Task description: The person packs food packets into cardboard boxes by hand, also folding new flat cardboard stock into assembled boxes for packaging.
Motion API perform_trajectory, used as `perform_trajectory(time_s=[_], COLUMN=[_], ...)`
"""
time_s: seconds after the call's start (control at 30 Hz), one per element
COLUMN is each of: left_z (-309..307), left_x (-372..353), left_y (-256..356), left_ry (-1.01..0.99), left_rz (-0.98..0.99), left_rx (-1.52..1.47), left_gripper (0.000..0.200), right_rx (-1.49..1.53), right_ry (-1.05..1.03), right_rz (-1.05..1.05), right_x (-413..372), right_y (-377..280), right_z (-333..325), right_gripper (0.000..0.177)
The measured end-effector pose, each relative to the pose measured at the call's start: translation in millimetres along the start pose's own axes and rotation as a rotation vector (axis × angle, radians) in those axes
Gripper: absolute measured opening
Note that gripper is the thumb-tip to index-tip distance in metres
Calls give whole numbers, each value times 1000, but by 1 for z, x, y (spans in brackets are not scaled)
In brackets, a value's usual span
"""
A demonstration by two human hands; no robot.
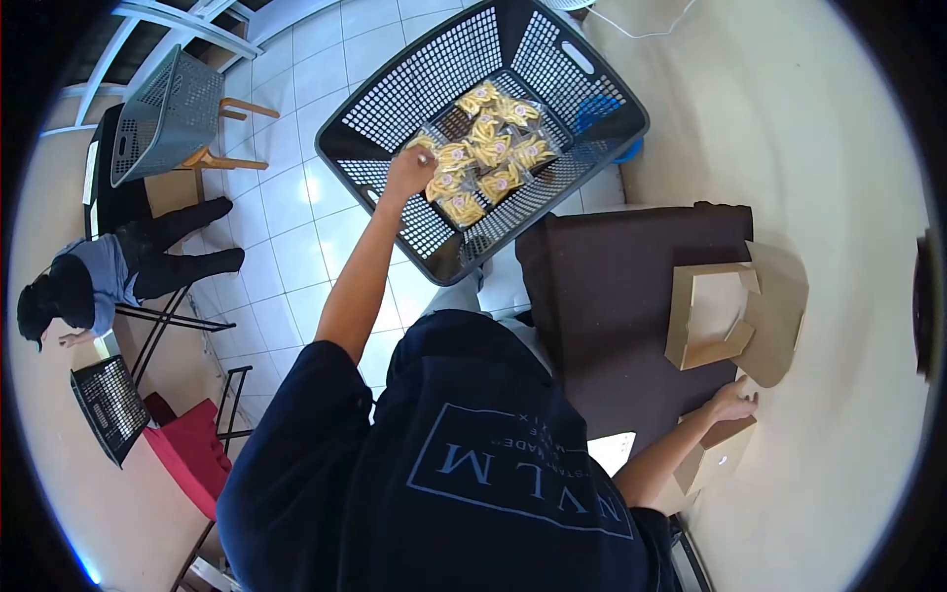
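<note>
Left fingers (420, 157) amid the clear packets (491, 150)

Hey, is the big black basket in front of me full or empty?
Neither: packets lie in the bottom of the basket, well below its rim.

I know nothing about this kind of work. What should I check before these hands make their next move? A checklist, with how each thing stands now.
1. Packets inside the basket: ok.
2. Left hand at the packets: ok.
3. Left fingers firmly gripping one packet: cannot tell.
4. Both hands at the basket: not ok; the right hand is by the small box.
5. Large box open: ok.
</note>
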State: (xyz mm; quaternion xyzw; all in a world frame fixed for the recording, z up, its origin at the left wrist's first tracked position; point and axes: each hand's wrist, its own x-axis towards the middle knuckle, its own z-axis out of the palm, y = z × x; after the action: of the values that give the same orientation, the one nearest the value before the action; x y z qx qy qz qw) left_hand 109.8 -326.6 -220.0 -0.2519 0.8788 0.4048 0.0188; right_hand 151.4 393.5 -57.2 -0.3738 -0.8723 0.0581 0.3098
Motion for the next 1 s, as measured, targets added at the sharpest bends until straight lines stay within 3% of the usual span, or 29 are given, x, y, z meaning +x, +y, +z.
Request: perform_trajectory(time_s=[0.1,0.13,0.23,0.3,0.33,0.37,0.43,0.57,0.63,0.73,0.77,0.8,0.87,0.93,1.0], left_z=[27,40,74,108,122,125,131,140,138,124,142,129,107,75,48], left_x=[47,64,99,116,120,129,130,123,122,123,134,137,121,96,70], left_y=[-23,-38,-65,-88,-95,-85,-72,-72,-70,-70,-120,-120,-108,-62,-10], left_ry=[-110,-119,-406,-343,-269,-414,-405,-371,-353,-482,-479,-464,-463,-420,-335], left_rz=[13,12,-162,-123,-78,-211,-262,-324,-322,-425,-331,-316,-229,-182,-210], left_rx=[186,182,338,340,350,420,492,646,741,554,502,506,289,213,-400], left_gripper=[23,23,39,45,51,66,71,81,83,71,64,64,72,66,52], right_rx=[-15,-40,45,17,232,192,88,154,140,220,228,241,298,343,460], right_ry=[-107,-194,-438,-619,-651,-696,-788,-911,-937,-941,-1000,-1057,-1034,-1073,-1117], right_rz=[-202,-140,30,92,420,417,445,581,536,502,485,469,463,239,207], right_x=[-55,-73,-132,-180,-200,-214,-236,-259,-256,-253,-245,-241,-232,-224,-218], right_y=[6,4,11,10,6,14,10,-8,-10,-26,-30,-40,-73,-93,-131], right_z=[-12,-21,-55,-98,-109,-121,-136,-146,-140,-131,-126,-121,-112,-100,-86], right_gripper=[53,49,44,38,32,31,30,30,30,27,26,25,23,24,26])
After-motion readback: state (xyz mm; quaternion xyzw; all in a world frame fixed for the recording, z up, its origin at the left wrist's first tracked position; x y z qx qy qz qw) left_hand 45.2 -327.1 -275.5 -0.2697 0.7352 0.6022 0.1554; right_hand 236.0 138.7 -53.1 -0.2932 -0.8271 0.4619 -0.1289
